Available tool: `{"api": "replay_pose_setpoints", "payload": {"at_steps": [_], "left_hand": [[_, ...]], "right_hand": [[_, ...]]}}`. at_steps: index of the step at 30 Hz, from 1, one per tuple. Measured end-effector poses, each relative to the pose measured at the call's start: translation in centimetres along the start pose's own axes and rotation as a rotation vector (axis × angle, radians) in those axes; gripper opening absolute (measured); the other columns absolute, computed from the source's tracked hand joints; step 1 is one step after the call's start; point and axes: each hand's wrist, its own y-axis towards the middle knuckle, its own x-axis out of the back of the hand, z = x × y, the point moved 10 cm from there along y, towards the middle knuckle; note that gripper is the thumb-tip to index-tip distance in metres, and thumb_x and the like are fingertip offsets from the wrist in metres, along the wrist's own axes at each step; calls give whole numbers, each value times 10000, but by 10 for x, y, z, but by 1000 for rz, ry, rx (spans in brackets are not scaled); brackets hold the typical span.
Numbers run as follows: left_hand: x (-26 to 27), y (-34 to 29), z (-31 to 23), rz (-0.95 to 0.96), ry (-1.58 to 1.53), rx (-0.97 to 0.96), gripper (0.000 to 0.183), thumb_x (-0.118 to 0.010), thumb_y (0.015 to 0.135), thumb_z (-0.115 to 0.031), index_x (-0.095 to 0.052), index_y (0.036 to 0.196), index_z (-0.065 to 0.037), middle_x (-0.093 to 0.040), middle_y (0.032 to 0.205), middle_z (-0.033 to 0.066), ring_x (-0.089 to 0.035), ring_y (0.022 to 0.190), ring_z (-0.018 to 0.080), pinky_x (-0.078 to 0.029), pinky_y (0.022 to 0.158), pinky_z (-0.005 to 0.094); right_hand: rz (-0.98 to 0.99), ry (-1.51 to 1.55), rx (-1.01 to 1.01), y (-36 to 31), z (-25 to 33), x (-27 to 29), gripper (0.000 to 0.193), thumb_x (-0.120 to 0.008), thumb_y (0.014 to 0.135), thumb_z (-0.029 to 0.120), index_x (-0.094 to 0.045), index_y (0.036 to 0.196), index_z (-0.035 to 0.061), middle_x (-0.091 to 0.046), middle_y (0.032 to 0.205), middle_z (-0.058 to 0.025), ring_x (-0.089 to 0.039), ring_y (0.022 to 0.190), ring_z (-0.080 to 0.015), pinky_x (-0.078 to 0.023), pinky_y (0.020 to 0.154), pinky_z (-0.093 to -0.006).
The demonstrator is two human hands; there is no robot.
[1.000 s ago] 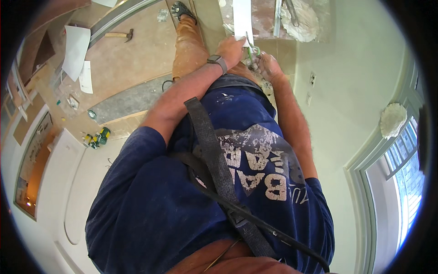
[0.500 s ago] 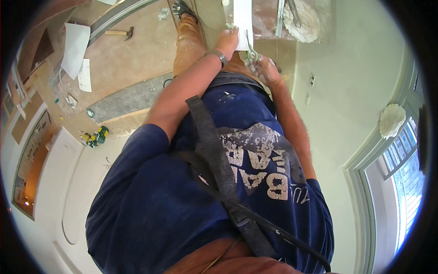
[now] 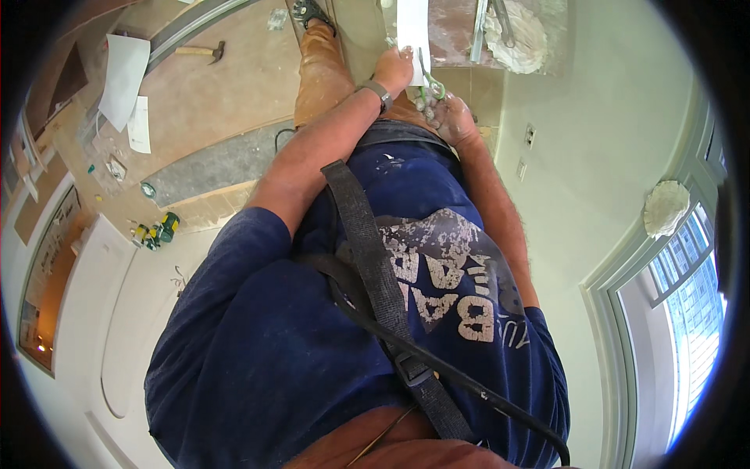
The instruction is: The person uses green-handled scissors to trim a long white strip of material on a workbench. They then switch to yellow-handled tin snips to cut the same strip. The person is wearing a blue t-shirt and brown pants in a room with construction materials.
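My left hand (image 3: 394, 69) is closed on the edge of a narrow white strip (image 3: 412, 35), which looks like paper or tape and runs up past the top of the picture. In my right hand (image 3: 453, 119), whose fingers are smeared with white, is a pair of green-handled scissors (image 3: 434, 87). Their blades point away from me and lie at the strip's right side, close to its near end. Whether the blades are apart or together is too small to tell. Both hands are just beyond my waist, close together.
On the floor at left lie a hammer (image 3: 201, 51), a large white sheet (image 3: 125, 78) and a smaller sheet (image 3: 139, 127). Green and yellow power tools (image 3: 160, 230) stand lower left. A crumpled whitish cloth-like piece (image 3: 516, 39) lies at upper right, beside the pale green wall (image 3: 578, 172).
The view has shifted slightly. My right hand has turned a little, with the scissors' handles tilting to the right. My left hand still holds the strip.
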Motion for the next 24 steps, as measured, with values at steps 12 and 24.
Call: {"api": "replay_pose_setpoints", "payload": {"at_steps": [12, 24], "left_hand": [[11, -12, -22, -27, 80, -19, 409, -381, 853, -311, -526, 853, 72, -550, 791, 271, -522, 780, 396, -391, 696, 411], [22, -24, -30, -18, 20, -1, 401, -393, 850, -307, -523, 840, 72, -546, 783, 268, -518, 768, 393, -384, 690, 403]], "right_hand": [[-25, -59, 69, -10, 11, -9, 284, -367, 837, 152, -520, 993, -28, -550, 722, -39, -442, 548, -84, -359, 483, -197], [-8, -74, 113, -20, 15, -30, 220, -430, 840, 179, -533, 927, 6, -525, 689, -17, -420, 528, -57, -321, 420, -178]]}}
